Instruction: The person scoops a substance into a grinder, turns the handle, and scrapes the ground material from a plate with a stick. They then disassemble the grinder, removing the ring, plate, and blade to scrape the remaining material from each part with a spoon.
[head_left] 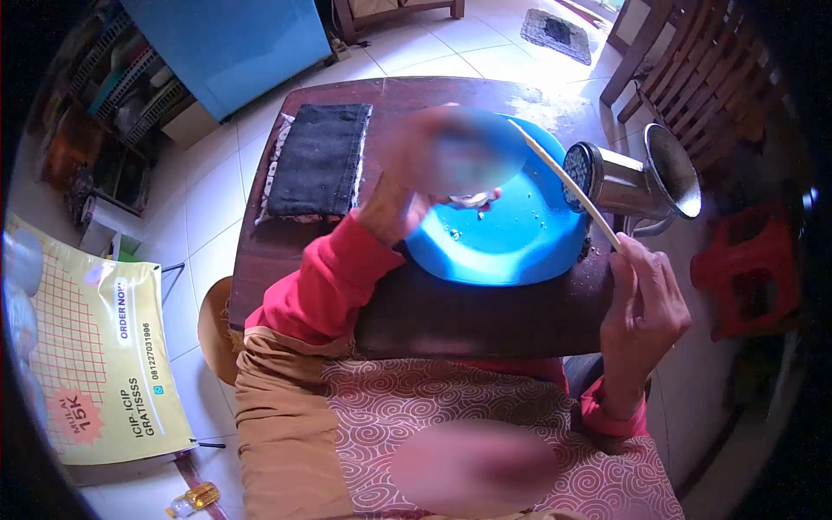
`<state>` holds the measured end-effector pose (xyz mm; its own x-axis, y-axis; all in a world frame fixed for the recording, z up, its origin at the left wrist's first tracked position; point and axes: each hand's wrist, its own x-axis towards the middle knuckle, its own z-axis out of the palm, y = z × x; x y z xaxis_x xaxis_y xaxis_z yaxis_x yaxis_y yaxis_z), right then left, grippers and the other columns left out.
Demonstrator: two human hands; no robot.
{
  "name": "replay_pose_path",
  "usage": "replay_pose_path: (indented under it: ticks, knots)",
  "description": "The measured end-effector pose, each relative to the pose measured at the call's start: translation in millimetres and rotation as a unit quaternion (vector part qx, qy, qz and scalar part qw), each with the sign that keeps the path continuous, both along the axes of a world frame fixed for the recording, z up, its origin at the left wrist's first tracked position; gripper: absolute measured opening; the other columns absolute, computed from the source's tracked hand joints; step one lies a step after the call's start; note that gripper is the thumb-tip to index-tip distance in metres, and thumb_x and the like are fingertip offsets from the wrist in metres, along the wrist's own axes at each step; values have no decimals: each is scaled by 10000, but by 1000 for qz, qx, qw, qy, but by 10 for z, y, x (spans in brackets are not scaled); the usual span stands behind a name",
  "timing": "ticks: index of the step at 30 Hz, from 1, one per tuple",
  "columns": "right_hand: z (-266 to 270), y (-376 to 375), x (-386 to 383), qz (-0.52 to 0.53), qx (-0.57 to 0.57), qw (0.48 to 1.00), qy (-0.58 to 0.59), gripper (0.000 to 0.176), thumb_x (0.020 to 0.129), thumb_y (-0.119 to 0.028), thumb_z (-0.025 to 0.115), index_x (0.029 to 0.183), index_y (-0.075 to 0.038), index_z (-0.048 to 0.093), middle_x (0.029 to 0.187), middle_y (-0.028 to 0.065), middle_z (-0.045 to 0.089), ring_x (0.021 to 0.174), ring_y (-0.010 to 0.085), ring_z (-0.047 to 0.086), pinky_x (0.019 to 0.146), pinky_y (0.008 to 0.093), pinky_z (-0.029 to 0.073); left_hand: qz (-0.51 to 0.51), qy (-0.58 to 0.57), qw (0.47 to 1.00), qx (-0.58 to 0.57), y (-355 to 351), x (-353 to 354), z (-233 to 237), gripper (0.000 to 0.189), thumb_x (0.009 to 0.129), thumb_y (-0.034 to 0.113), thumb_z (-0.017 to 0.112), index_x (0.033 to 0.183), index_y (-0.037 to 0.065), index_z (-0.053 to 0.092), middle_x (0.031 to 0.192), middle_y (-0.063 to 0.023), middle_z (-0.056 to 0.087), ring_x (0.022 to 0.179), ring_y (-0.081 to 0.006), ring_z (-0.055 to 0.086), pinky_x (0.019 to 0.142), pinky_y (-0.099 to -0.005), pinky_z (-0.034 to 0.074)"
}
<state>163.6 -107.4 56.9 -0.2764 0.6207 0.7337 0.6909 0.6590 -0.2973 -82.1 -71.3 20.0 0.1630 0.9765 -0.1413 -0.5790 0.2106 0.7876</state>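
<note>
My right hand [643, 303] pinches the lower end of a long, thin, pale stick [568, 180], which slants up and left over a blue plastic basin [498, 256]. Above the basin's left side, my left hand [411, 208] is closed around something mostly hidden by a blurred patch. Just below that patch shows a small silvery piece [472, 200] by its fingers. Water drops and small specks lie in the basin. Beside the basin's right rim, a metal grinder [620, 180] lies on its side, with a perforated round end and a flared funnel [674, 169].
The basin and grinder rest on a dark wooden table [295, 260]. A folded black cloth [319, 160] lies at its left. Around stand a red plastic stool [747, 264], a slatted wooden bench [693, 61], a blue cabinet [230, 48] and a yellow banner [121, 364].
</note>
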Motion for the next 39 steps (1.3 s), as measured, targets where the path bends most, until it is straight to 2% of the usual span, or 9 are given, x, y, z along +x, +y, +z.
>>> replay_pose_path:
  ticks: [1,4,12,16,20,21,25,27,39]
  knots:
    - [16,-28,11,-3,-8,1000,10,154,776,10,590,924,-7,630,727,127,592,637,212,594,566,295,451,41,220,964,146,-2,39,-9,590,787,484,504,1179,44,459,1019,-198,554,833,-334,611,734,-405,520]
    - [-19,-42,23,-6,-2,999,46,149,790,-13,584,931,-22,632,767,120,610,680,200,605,606,288,459,216,692,596,346,-23,182,37,555,703,370,602,1155,74,473,991,-170,567,800,-296,624,672,-368,525]
    - [-154,-67,67,8,-93,995,34,147,805,-27,494,893,-8,610,829,140,619,750,281,629,648,317,493,191,756,517,353,-47,143,-59,836,582,368,655,1277,23,344,1033,-161,572,708,-293,628,571,-349,518]
    - [-144,-40,87,-18,-151,972,-178,158,790,6,497,901,13,609,847,145,625,734,286,632,627,336,488,185,755,488,397,-24,118,-53,938,585,431,670,1338,51,259,1010,-152,582,657,-287,623,546,-348,515]
    - [-162,-11,122,45,-31,998,-18,143,804,32,510,914,10,599,727,155,584,608,280,598,523,334,457,182,772,442,418,-11,29,-40,906,608,451,653,1342,82,270,991,-149,590,642,-274,616,556,-348,520]
    - [-150,-38,121,43,-3,998,35,120,816,17,514,902,12,598,745,160,596,624,278,608,536,327,463,161,781,470,377,-58,29,29,872,544,333,722,1275,18,364,1021,-143,587,758,-266,635,611,-307,509]
    - [-236,42,154,43,-115,990,62,91,829,-36,556,888,23,594,773,153,616,658,233,625,574,295,467,83,364,874,311,85,-192,-14,582,755,376,489,1181,-20,483,1170,-161,522,854,-284,615,697,-341,526]
    - [-226,-9,123,41,-184,978,88,88,830,-31,552,889,19,594,772,138,618,651,202,617,565,278,455,52,160,952,255,51,-199,-21,615,755,396,449,1191,-38,466,1192,-178,502,893,-310,604,735,-358,517]
    - [-262,269,-417,178,-442,855,205,212,871,-200,541,870,8,584,592,24,496,557,81,459,494,241,353,-42,90,973,211,-35,-1,-5,829,556,343,509,1266,-60,364,1174,-188,500,967,-353,577,784,-399,510]
